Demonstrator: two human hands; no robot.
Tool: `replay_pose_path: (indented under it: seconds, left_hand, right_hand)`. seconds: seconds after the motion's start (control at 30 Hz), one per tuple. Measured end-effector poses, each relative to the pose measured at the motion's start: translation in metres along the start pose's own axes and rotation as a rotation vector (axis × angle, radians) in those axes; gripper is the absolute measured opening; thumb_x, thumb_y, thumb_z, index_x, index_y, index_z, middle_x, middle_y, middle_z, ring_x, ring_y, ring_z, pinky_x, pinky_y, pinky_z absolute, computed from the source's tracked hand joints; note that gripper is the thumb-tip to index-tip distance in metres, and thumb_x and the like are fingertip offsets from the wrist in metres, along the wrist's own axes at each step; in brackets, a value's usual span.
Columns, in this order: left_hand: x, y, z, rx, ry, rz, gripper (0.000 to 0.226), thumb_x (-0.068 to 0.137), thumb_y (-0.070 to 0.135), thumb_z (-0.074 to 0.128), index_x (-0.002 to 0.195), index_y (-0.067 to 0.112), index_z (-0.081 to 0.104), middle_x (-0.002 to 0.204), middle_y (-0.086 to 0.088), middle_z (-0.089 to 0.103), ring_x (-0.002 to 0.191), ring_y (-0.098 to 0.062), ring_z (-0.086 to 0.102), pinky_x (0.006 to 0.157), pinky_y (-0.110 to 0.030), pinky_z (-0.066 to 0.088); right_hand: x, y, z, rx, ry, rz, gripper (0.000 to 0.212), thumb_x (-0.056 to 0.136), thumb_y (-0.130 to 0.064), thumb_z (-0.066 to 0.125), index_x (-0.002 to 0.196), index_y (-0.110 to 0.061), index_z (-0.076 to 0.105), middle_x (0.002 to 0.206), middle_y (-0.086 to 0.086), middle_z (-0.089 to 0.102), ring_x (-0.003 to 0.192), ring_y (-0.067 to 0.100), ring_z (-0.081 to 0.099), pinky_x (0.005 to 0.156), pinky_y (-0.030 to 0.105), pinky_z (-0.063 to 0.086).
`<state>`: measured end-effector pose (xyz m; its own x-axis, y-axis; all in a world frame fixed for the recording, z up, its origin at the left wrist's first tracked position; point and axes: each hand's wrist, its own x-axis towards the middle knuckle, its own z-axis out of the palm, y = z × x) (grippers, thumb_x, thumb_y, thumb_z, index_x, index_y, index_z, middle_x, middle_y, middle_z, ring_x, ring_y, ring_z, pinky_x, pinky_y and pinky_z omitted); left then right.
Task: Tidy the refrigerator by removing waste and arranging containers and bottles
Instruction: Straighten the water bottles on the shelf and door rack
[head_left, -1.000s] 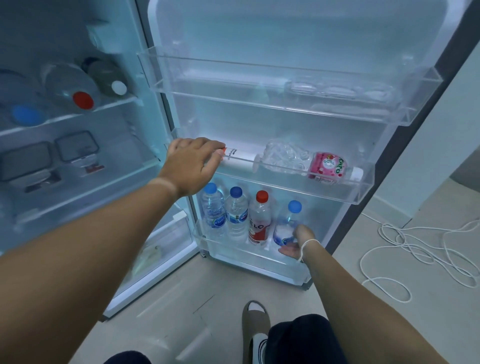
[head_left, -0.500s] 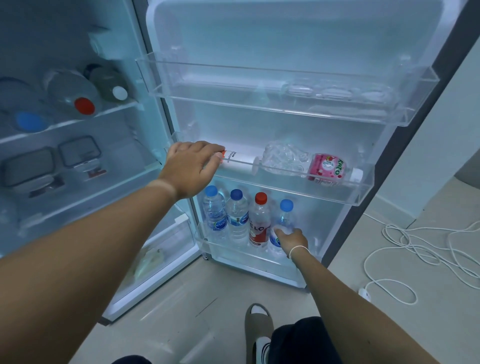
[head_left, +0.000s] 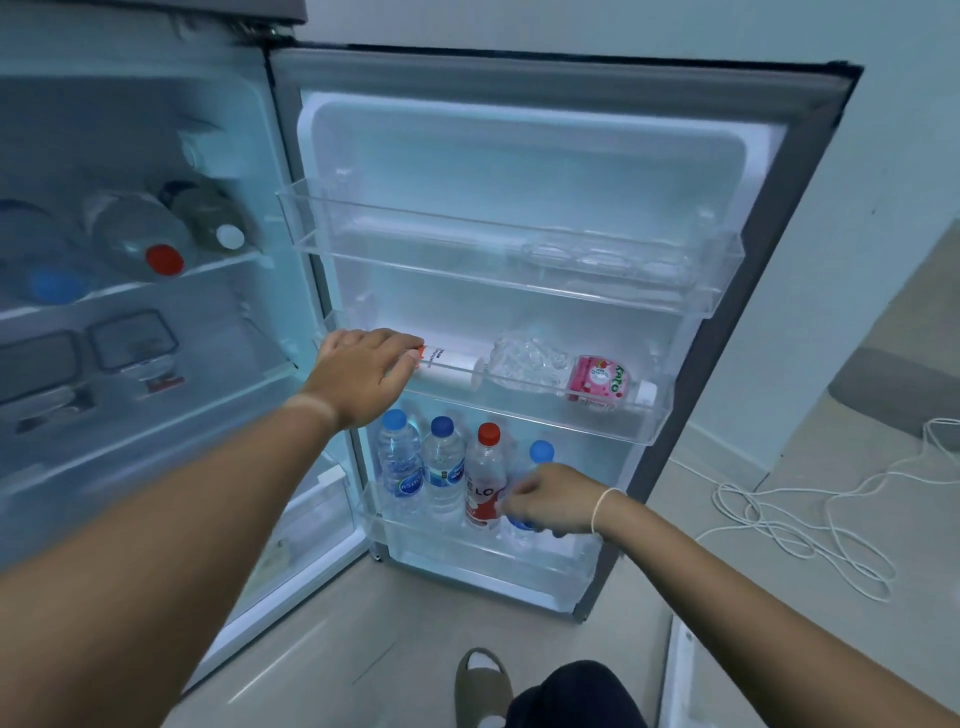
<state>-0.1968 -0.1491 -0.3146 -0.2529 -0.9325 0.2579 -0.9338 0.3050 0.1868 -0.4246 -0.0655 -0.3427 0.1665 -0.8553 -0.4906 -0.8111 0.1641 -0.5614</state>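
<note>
Here the left hand (head_left: 363, 382) is laid on the middle door rack (head_left: 644, 434), fingers curled over a white tube (head_left: 451, 364) lying beside a crushed bottle (head_left: 566, 375). In the bottom rack (head_left: 467, 558), the right hand (head_left: 550, 503) is closed round the blue-capped bottle (head_left: 541, 451), beside the red-capped one (head_left: 485, 478).

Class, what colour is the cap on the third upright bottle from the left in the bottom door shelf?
Red cap, clearest in the head view.
</note>
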Motion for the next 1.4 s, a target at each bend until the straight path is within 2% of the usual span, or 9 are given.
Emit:
replay_pose_path:
  seconds: [0.17,0.3,0.4,0.6,0.87,1.0,1.13,1.23,1.4]
  left_hand:
    - [0.001,0.0,-0.003,-0.008,-0.056,-0.023,0.079,0.074,0.06,0.001,0.134,0.036,0.045,0.142,0.005,0.05,0.131,-0.022,0.043,0.112,-0.042,0.021]
    - [0.003,0.001,-0.007,-0.013,-0.097,-0.04,0.066,0.083,0.053,0.009,0.137,0.035,0.042,0.145,0.005,0.046,0.133,-0.023,0.041,0.113,-0.041,0.021]
    - [0.005,0.002,-0.008,-0.017,-0.123,-0.049,0.064,0.084,0.052,0.01,0.138,0.037,0.04,0.147,0.005,0.044,0.134,-0.023,0.039,0.114,-0.041,0.02]
    - [0.006,0.001,-0.008,-0.013,-0.141,-0.051,0.064,0.084,0.053,0.009,0.139,0.038,0.039,0.148,0.005,0.042,0.135,-0.023,0.038,0.113,-0.041,0.019]
    - [0.005,0.0,-0.007,-0.017,-0.136,-0.046,0.064,0.084,0.053,0.009,0.138,0.038,0.039,0.148,0.005,0.042,0.136,-0.023,0.037,0.114,-0.041,0.019]
    - [0.005,-0.001,-0.007,-0.016,-0.139,-0.047,0.064,0.084,0.053,0.01,0.138,0.039,0.039,0.148,0.005,0.042,0.135,-0.023,0.038,0.113,-0.041,0.02]
    - [0.005,-0.001,-0.008,-0.013,-0.137,-0.045,0.064,0.083,0.053,0.009,0.138,0.038,0.039,0.148,0.004,0.043,0.135,-0.025,0.039,0.113,-0.042,0.02]
    - [0.005,-0.001,-0.008,-0.024,-0.144,-0.051,0.064,0.083,0.054,0.009,0.138,0.039,0.039,0.148,0.005,0.042,0.135,-0.025,0.038,0.114,-0.042,0.019]
    - [0.005,0.0,-0.008,-0.017,-0.146,-0.057,0.064,0.083,0.054,0.009,0.138,0.039,0.039,0.149,0.005,0.041,0.136,-0.024,0.037,0.113,-0.041,0.019]
  right_hand:
    - [-0.059,-0.04,-0.046,0.101,0.428,-0.411,0.019,0.089,-0.024,0.058,0.088,-0.012,0.074,0.081,0.0,0.07,0.075,0.013,0.062,0.077,0.028,0.051]
    - [-0.044,-0.036,-0.079,-0.038,0.735,-0.382,0.026,0.087,-0.026,0.058,0.108,-0.015,0.069,0.103,0.001,0.068,0.098,0.018,0.061,0.09,0.03,0.049]
    - [-0.02,-0.02,-0.091,-0.163,0.604,-0.099,0.048,0.082,-0.035,0.06,0.127,-0.018,0.055,0.127,0.007,0.06,0.116,0.026,0.055,0.098,0.033,0.045]
    - [-0.005,-0.015,-0.101,-0.13,0.459,0.069,0.051,0.078,-0.046,0.061,0.114,-0.01,0.06,0.116,0.012,0.064,0.085,0.023,0.052,0.075,0.028,0.043]
    - [-0.004,-0.005,-0.095,0.168,0.599,-0.107,0.041,0.067,-0.051,0.072,0.093,-0.019,0.068,0.083,0.001,0.065,0.079,0.02,0.059,0.069,0.031,0.052]
    - [-0.024,-0.007,-0.103,0.502,0.56,-0.24,0.035,0.072,-0.045,0.073,0.094,-0.018,0.072,0.069,0.0,0.062,0.061,0.014,0.054,0.048,0.018,0.039]
    - [-0.045,0.003,-0.107,0.608,0.341,-0.32,0.047,0.05,-0.06,0.077,0.073,-0.02,0.073,0.052,0.0,0.058,0.045,0.013,0.046,0.042,0.016,0.033]
    - [-0.054,0.016,-0.105,0.545,0.051,-0.347,0.063,0.039,-0.065,0.079,0.076,-0.014,0.07,0.047,0.001,0.059,0.033,0.01,0.046,0.032,0.013,0.034]
    - [-0.053,0.026,-0.09,0.176,-0.168,-0.179,0.073,0.054,-0.063,0.074,0.089,0.001,0.069,0.058,0.008,0.059,0.036,0.011,0.047,0.035,0.014,0.035]
